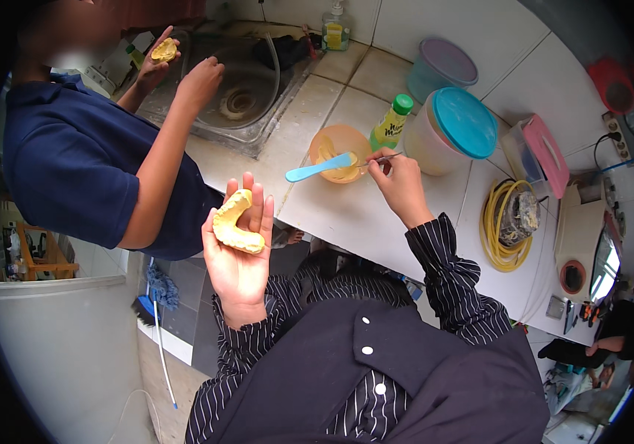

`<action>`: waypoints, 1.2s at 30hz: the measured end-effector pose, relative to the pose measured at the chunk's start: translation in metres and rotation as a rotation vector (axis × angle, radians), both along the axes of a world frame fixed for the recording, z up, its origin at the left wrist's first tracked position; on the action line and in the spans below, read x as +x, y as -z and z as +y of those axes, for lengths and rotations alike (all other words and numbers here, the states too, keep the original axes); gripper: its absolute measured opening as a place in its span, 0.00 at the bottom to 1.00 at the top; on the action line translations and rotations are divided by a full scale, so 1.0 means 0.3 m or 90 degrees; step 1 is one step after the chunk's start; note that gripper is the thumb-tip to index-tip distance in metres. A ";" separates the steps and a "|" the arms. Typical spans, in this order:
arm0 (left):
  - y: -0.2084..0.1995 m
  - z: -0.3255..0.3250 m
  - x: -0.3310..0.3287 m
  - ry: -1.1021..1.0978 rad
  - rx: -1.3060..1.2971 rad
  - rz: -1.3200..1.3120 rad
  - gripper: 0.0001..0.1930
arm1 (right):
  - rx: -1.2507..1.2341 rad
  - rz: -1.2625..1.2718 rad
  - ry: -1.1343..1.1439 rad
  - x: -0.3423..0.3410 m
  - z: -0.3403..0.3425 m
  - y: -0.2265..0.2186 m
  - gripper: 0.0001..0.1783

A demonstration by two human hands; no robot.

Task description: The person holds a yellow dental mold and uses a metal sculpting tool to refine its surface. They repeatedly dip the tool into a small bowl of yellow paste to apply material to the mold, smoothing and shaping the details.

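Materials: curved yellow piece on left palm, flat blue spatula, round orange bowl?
Curved yellow piece: probably plaster, matte; lumpy, chalky surface. Blue spatula: likely plastic, smooth; even colour. Orange bowl: plastic or rubber, can't tell which; smooth, evenly coloured wall.

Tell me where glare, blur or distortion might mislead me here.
Head view: glare whitens the shiny panel at right; the co-worker's head is blurred; the counter bends near the right rim; the corners go black; the yellow mould reads clearly.
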State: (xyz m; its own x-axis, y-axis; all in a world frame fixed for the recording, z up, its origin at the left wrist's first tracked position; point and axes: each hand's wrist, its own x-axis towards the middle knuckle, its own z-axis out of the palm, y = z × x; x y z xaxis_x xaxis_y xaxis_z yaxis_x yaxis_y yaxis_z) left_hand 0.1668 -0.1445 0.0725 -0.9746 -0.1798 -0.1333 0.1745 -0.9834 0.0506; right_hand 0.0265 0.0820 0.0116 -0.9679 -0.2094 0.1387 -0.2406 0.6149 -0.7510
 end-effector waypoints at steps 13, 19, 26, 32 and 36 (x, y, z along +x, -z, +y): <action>0.015 -0.089 -0.099 0.009 -0.023 0.013 0.24 | 0.138 -0.035 -0.055 -0.092 -0.100 0.071 0.05; 0.003 -0.057 -0.163 0.037 -0.014 -0.049 0.25 | -0.089 -0.216 -0.026 -0.077 -0.085 -0.007 0.08; -0.050 0.045 -0.217 0.136 -0.035 0.005 0.27 | -0.678 -0.334 0.083 0.049 0.038 -0.094 0.07; -0.116 0.186 -0.234 0.257 -0.096 0.025 0.25 | -0.916 -0.197 0.140 0.210 0.091 -0.256 0.22; -0.163 0.286 -0.213 0.310 -0.149 0.070 0.25 | -0.922 -0.074 0.189 0.293 0.113 -0.314 0.15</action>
State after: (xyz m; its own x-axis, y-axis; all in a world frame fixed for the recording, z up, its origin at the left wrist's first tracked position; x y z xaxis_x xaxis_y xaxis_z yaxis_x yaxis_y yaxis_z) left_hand 0.1029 -0.0586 0.1215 -0.9585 0.2827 -0.0371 -0.2813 -0.9162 0.2853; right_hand 0.1145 0.1160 0.1056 -0.9696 0.2428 -0.0311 -0.1395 -0.6524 -0.7449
